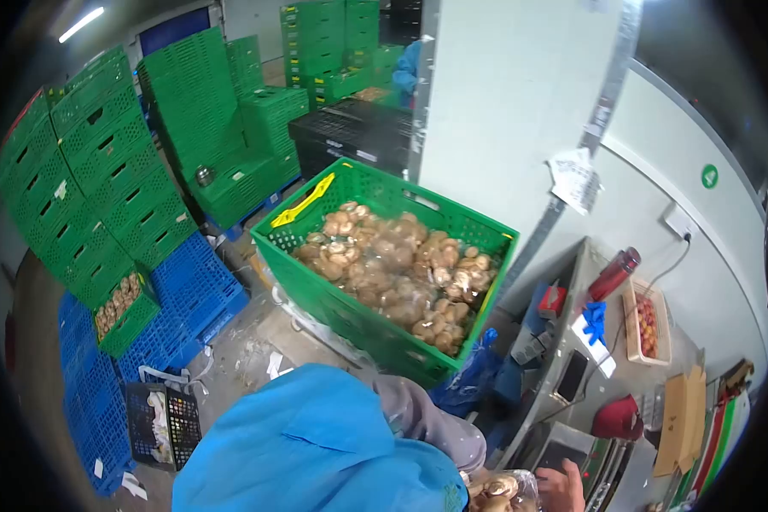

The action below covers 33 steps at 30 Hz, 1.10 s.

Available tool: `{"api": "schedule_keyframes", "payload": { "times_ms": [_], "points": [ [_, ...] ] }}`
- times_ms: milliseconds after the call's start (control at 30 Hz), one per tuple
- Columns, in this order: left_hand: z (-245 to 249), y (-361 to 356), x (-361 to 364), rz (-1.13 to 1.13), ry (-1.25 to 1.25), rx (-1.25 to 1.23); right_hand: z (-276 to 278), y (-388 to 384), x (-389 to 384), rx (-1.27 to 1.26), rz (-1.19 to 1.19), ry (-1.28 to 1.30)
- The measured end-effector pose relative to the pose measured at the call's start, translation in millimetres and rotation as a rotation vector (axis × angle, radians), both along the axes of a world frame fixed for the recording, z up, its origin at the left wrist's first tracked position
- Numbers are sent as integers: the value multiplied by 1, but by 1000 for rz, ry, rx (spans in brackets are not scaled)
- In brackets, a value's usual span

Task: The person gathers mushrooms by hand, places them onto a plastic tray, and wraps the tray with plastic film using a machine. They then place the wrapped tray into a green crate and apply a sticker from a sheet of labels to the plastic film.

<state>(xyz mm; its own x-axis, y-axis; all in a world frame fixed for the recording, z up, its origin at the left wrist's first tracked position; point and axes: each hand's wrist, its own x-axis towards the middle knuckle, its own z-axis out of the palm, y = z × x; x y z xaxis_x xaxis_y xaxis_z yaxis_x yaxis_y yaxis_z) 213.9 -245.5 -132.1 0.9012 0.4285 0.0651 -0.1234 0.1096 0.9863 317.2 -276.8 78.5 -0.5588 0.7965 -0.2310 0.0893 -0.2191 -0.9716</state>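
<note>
A wrapped pack of brown mushrooms sits at the bottom edge of the view. My right hand grips its right side, fingers curled on the wrap. My left arm, in a blue sleeve with a grey cuff, reaches toward the pack from the left; the hand itself is hidden behind the arm. A big green crate heaped with loose mushrooms stands just beyond my arms, a yellow handle on its far rim.
Stacks of green crates line the left and back, over blue pallets. A small green crate of mushrooms sits on them. A metal counter at right holds a red bottle, a tray and cardboard. Another person's blue sleeve shows far back.
</note>
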Motion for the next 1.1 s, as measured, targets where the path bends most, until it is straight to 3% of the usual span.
{"api": "schedule_keyframes", "payload": {
  "times_ms": [33, 67, 100, 167, 233, 267, 300, 367, 433, 467, 500, 533, 567, 600, 633, 700, 733, 800, 833, 900, 933, 1000, 1100],
  "points": [
    [-2, 2, -18, -18, -68, -85, 17, 1, -20, -49, 64, 266],
    [-7, 8, -37, -30, -143, -173, 18, 9, -26, 132, 317, -175],
    [-13, 12, -56, -30, -222, -252, 15, 11, -50, 369, 377, -496],
    [-17, 17, -116, 31, -348, -381, -4, 19, -99, 177, 105, -276],
    [2, 21, -202, 240, -263, -412, -14, 43, -139, 115, 40, -139],
    [22, 23, -253, 370, -160, -406, -33, 61, -160, 297, -78, -181],
    [40, 26, -297, 362, -283, -603, -54, 75, -185, 474, -201, -216],
    [108, 25, -376, 719, -384, -388, -40, 103, -282, 80, -292, 251],
    [125, 42, -434, 1093, -186, -109, -51, 124, -367, 306, -203, 2],
    [138, 44, -459, 1452, 156, 168, -75, 127, -404, 370, -159, -8],
    [149, 50, -495, 1503, 134, -11, -98, 132, -439, 435, -112, -11],
    [190, 44, -531, 1488, 268, -72, -108, 139, -469, 199, 51, 76],
    [175, 48, -569, 1528, 556, 115, -115, 148, -498, -41, 212, 164],
    [164, 47, -600, 1580, 787, 184, -123, 160, -523, 323, 429, 61],
    [156, 45, -627, 1620, 786, 208, -132, 169, -545, 686, 637, -53],
    [143, 46, -656, 1624, 919, 172, -153, 159, -580, 1082, 686, -311],
    [132, 48, -663, 1622, 912, 171, -180, 154, -596, 1083, 685, -319],
    [112, 57, -676, 1440, 1115, 148, -230, 150, -621, 1397, 993, -713],
    [95, 58, -681, 1408, 1117, 121, -210, 139, -615, 1343, 1010, -705],
    [80, 49, -680, 1331, 1134, 22, -240, 144, -595, 1594, 854, -542],
    [45, 51, -690, 1269, 1003, -122, -235, 143, -587, 1497, 852, -544],
    [3, 53, -698, 1231, 1089, -110, -215, 140, -586, 1415, 859, -519],
    [10, 50, -698, 1130, 1165, -148, -214, 141, -583, 1223, 889, -572]
  ]
}}
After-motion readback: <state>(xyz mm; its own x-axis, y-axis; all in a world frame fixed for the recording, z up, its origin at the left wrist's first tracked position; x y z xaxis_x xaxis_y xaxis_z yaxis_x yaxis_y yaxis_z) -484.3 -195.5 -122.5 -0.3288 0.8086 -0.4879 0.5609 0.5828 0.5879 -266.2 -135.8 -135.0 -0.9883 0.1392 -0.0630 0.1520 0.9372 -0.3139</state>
